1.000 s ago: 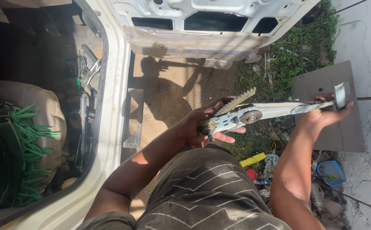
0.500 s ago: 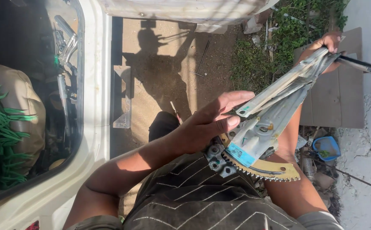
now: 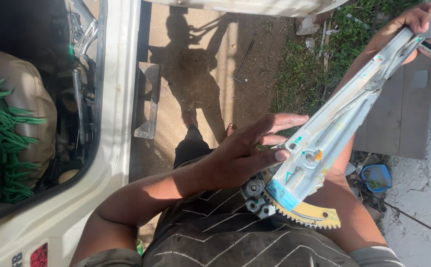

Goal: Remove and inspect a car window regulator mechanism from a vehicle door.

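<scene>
The person stands beside a white car [image 3: 119,123] and holds a long white metal arm [image 3: 344,111] slanting across the body. The right hand [image 3: 408,24] is closed around the upper end of this arm, near a grey board [image 3: 403,118] that lies on the ground. The left hand [image 3: 247,153] is open, with the fingers [image 3: 280,121] spread and stretched out; the fingertips touch the lower part of the arm and do not grip it. At the lower end there is a yellow toothed gear piece [image 3: 314,215], close to the person's striped shirt [image 3: 225,237]. Inside the car a beige seat [image 3: 32,113] with a green fringed cover [image 3: 2,133] is visible. A small blue container [image 3: 376,177] lies on the ground at the right.
</scene>
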